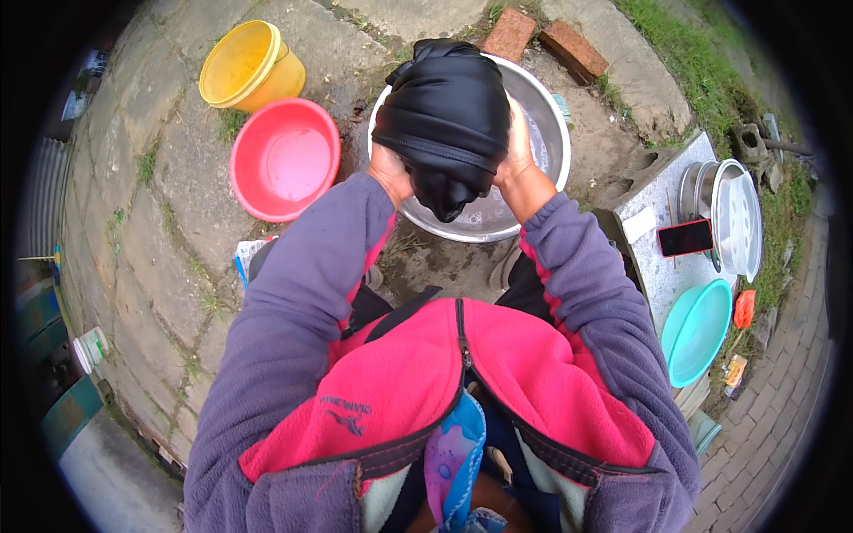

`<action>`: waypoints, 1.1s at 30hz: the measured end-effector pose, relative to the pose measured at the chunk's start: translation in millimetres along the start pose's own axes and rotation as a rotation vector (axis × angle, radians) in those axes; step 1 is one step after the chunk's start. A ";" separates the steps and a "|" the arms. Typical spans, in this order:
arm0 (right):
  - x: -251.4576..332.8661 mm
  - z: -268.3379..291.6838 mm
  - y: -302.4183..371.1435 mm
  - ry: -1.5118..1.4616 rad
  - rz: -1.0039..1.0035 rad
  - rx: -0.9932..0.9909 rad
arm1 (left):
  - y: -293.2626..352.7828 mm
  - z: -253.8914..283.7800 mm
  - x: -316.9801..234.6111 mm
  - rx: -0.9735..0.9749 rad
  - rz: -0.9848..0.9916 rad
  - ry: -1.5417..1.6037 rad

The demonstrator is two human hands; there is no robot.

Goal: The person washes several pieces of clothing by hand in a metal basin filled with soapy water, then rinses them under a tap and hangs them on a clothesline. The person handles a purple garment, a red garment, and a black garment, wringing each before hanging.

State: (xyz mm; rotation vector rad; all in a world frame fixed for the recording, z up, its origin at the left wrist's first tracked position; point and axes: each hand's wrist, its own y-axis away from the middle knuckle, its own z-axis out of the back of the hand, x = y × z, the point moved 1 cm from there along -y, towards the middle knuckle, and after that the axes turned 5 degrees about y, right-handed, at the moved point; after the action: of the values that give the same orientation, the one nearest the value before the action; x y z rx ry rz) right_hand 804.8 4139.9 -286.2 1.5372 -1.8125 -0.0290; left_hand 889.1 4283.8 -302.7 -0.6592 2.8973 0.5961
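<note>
A shiny black bundle of leather-like cloth (440,120), perhaps a garment, is lifted between my two hands. A stitched seam runs across it, and a twisted end hangs at its lower side. My left hand (391,173) grips it from the left, with the fingers mostly hidden beneath. On the opposite side, my right hand (520,151) is wrapped round its edge, and its fingertips are out of sight. Below the bundle stands a wide metal basin (557,133) holding water with some suds.
To the left are a pink basin (244,169) and a yellow bucket (283,78). Two bricks (573,51) lie beyond the metal basin. On the right, a stone slab (641,191) bears a phone (685,238), metal pans (706,186) and a turquoise basin (697,333).
</note>
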 end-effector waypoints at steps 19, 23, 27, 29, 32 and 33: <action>82.4 211.9 -44.1 1.658 0.204 -0.802 | 74.1 74.2 -57.5 -0.490 -0.016 -0.366; 76.9 200.3 -40.4 1.657 0.273 -0.947 | 52.1 85.8 -46.5 -0.537 -0.006 -0.381; 74.6 204.3 -41.5 1.615 0.395 -0.909 | 51.3 71.3 -34.8 -0.388 0.029 -0.229; 75.4 205.7 -42.7 1.550 0.381 -0.897 | 55.2 60.2 -35.2 -0.447 -0.031 -0.318; 77.2 198.6 -41.0 1.459 0.340 -0.891 | 58.4 46.9 -40.4 -0.504 -0.037 -0.280; 76.9 192.8 -39.0 1.432 0.330 -0.891 | 59.0 43.9 -42.7 -0.509 -0.059 -0.270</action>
State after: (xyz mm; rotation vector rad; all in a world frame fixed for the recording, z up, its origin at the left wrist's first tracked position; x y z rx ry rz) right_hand 733.1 3979.8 -403.8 0.3067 -0.6339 0.3027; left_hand 902.6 4367.0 -314.1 -0.6499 2.4730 1.3213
